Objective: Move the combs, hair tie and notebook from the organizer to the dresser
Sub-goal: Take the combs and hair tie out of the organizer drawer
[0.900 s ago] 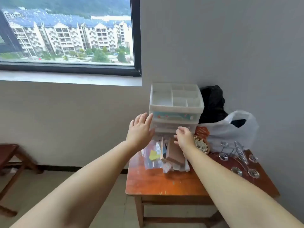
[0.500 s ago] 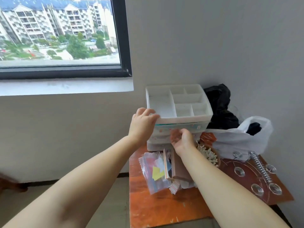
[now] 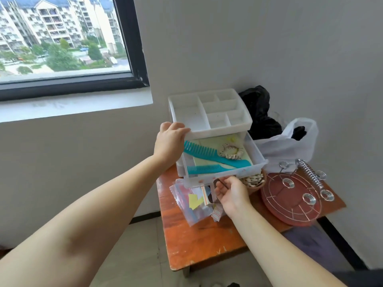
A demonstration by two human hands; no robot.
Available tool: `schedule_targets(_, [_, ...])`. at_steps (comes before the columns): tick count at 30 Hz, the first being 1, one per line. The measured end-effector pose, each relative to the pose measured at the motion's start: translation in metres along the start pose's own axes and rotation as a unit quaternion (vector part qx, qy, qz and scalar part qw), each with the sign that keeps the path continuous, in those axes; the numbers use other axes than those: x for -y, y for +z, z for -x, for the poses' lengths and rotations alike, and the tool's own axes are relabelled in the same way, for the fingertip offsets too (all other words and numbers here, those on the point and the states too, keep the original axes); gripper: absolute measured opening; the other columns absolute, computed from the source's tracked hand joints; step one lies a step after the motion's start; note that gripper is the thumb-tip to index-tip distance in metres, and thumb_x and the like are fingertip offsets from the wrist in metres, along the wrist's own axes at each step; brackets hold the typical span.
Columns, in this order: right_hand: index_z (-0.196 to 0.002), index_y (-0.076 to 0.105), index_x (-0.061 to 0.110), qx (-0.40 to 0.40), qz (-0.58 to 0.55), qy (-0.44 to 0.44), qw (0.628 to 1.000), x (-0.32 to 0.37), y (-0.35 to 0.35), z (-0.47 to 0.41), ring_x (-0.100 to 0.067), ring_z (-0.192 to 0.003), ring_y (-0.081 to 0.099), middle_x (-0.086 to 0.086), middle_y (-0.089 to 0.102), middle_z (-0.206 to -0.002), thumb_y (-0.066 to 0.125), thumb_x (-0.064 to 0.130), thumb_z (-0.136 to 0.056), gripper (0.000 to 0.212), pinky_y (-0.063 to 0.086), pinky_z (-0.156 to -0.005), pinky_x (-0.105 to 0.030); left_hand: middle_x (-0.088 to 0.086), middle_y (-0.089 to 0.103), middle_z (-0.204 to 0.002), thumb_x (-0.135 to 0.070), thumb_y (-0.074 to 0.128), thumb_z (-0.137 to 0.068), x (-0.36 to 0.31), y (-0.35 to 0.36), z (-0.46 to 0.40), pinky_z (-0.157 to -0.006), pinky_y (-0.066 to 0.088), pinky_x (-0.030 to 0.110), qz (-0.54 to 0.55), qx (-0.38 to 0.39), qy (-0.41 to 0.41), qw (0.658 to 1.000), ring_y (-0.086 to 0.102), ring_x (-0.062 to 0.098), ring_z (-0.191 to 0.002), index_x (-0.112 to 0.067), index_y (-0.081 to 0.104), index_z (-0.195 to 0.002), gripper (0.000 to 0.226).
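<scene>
Drawer (image 3: 226, 172) open, and everything's inside: two teal combs (image 3: 209, 155), the cream hair tie (image 3: 230, 152), and the pale notebook (image 3: 209, 162) beneath them. Nothing has reached the dresser, so all the moving remains. Left hand (image 3: 169, 141) braces the white organizer (image 3: 209, 112), fingers hooked over its top corner; right hand (image 3: 231, 191) curls under the drawer's front lip, palm up, pinching it.

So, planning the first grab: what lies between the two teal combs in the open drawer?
In the head view, only the pale green notebook shows between the large comb and small comb.
</scene>
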State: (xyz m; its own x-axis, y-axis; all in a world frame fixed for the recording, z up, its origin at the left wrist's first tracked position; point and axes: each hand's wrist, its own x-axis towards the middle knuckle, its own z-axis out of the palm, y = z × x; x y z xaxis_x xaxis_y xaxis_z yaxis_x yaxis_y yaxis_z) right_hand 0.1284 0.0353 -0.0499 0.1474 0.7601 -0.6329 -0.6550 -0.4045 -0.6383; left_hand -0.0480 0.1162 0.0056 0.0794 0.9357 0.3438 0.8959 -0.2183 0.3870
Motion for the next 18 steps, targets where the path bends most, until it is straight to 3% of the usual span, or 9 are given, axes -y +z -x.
schedule_targets(6, [-0.085,0.06,0.01,0.004,0.037,-0.017,0.999,0.001,-0.01,0.005,-0.017,-0.065,0.061,-0.006,0.064,-0.076,0.043,0.003,-0.089,0.019,0.05,-0.057,-0.027,0.007,0.046,-0.142,-0.003,0.044,-0.089,-0.003,-0.002,0.005,-0.104,0.035,0.049,-0.017,0.03,-0.004,0.999,0.03,0.033,-0.129,-0.019,0.05,-0.132,0.046])
schedule_targets(9, [-0.088,0.059,0.01,0.027,0.209,0.0,0.977,0.016,-0.012,0.007,-0.017,-0.065,0.06,-0.006,0.064,-0.078,0.041,0.008,-0.092,0.019,0.048,-0.055,-0.027,0.008,0.029,-0.153,-0.011,0.047,-0.089,-0.011,-0.002,0.013,-0.113,0.02,0.052,-0.069,0.038,-0.014,0.997,0.017,0.033,-0.14,-0.023,0.039,-0.138,0.05])
schedule_targets(11, [-0.089,0.062,0.009,0.097,0.402,0.014,0.91,0.038,-0.02,0.011,-0.013,-0.059,0.059,-0.003,0.066,-0.076,0.042,0.013,-0.092,0.02,0.044,-0.05,-0.023,0.008,0.029,-0.152,-0.018,0.049,-0.09,-0.018,-0.001,0.019,-0.115,0.017,0.05,-0.077,0.007,0.02,0.997,0.019,0.032,-0.141,-0.023,0.039,-0.136,0.048])
schedule_targets(12, [-0.089,0.064,0.01,0.137,0.483,0.0,0.865,0.052,-0.024,0.012,-0.01,-0.055,0.059,-0.002,0.067,-0.075,0.044,0.015,-0.092,0.021,0.042,-0.047,-0.02,0.007,0.037,-0.147,-0.02,0.049,-0.09,-0.023,0.0,0.022,-0.113,0.025,0.048,-0.059,0.01,0.053,0.997,0.029,0.032,-0.137,-0.023,0.043,-0.133,0.043])
schedule_targets(14, [-0.086,0.066,0.016,0.178,0.573,-0.095,0.795,0.086,-0.029,0.01,-0.005,-0.052,0.059,0.001,0.07,-0.074,0.049,0.017,-0.09,0.018,0.04,-0.043,-0.018,0.002,0.053,-0.131,-0.022,0.051,-0.089,-0.032,0.003,0.023,-0.089,0.05,0.037,-0.011,0.106,0.106,0.989,0.053,0.03,-0.119,-0.022,0.055,-0.122,0.033])
schedule_targets(15, [-0.084,0.066,0.019,0.172,0.592,-0.16,0.771,0.103,-0.027,0.007,-0.005,-0.053,0.059,0.002,0.07,-0.074,0.052,0.017,-0.089,0.016,0.041,-0.045,-0.019,0.0,0.055,-0.127,-0.025,0.054,-0.088,-0.036,0.006,0.022,-0.077,0.054,0.032,-0.013,0.184,0.112,0.977,0.057,0.028,-0.113,-0.023,0.056,-0.121,0.033])
schedule_targets(16, [-0.084,0.065,0.022,0.158,0.611,-0.228,0.742,0.118,-0.022,0.003,-0.006,-0.057,0.06,0.003,0.07,-0.077,0.053,0.017,-0.088,0.014,0.043,-0.05,-0.021,0.0,0.052,-0.131,-0.029,0.057,-0.086,-0.04,0.011,0.02,-0.077,0.054,0.032,-0.038,0.252,0.115,0.96,0.056,0.028,-0.116,-0.025,0.052,-0.126,0.04])
schedule_targets(17, [-0.086,0.065,0.023,0.149,0.642,-0.287,0.695,0.129,-0.016,-0.003,-0.006,-0.064,0.061,0.004,0.07,-0.083,0.055,0.018,-0.087,0.012,0.044,-0.056,-0.023,0.001,0.045,-0.14,-0.035,0.061,-0.084,-0.041,0.017,0.017,-0.088,0.052,0.038,-0.081,0.298,0.117,0.944,0.048,0.029,-0.125,-0.026,0.043,-0.135,0.054])
schedule_targets(18, [-0.092,0.065,0.024,0.15,0.694,-0.329,0.622,0.137,-0.008,-0.01,-0.008,-0.076,0.061,0.004,0.069,-0.092,0.055,0.02,-0.087,0.012,0.046,-0.064,-0.025,0.004,0.034,-0.149,-0.041,0.063,-0.081,-0.042,0.024,0.015,-0.102,0.042,0.047,-0.128,0.328,0.119,0.928,0.035,0.03,-0.135,-0.027,0.03,-0.142,0.071])
